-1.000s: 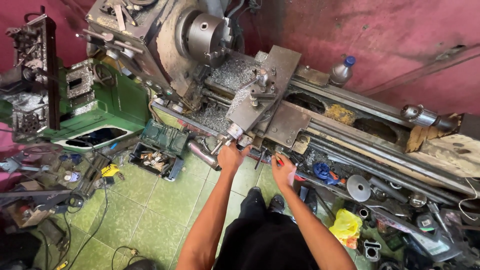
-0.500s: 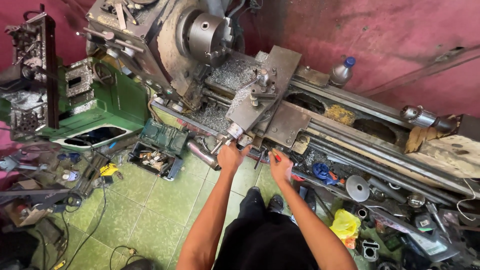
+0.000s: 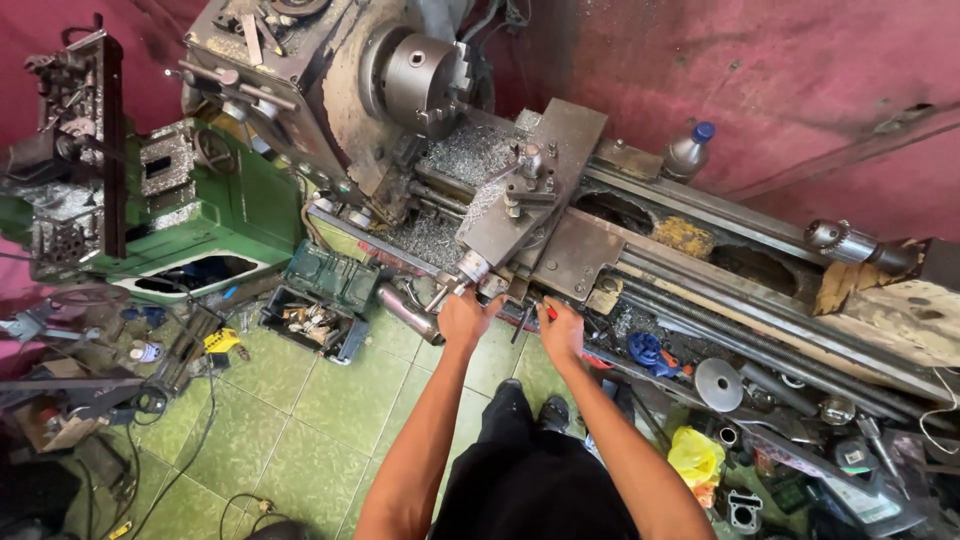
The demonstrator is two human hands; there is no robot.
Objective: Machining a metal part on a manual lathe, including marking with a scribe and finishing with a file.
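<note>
1. While metal shavings (image 3: 470, 160) already litter the grey steel lathe (image 3: 560, 215), its silver chuck (image 3: 420, 75) sits empty; cutting looks paused.
2. Left hand (image 3: 464, 318) is clamped on the carriage's silver handwheel (image 3: 470, 268); right hand (image 3: 562, 332) is closed around a red-handled tool (image 3: 549, 311).
3. Both hands have barely shifted since half a second ago.

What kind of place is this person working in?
Most likely a small machine shop: a metal lathe with a chuck and swarf, a green machine beside it, and an open toolbox on the tiled floor.
</note>
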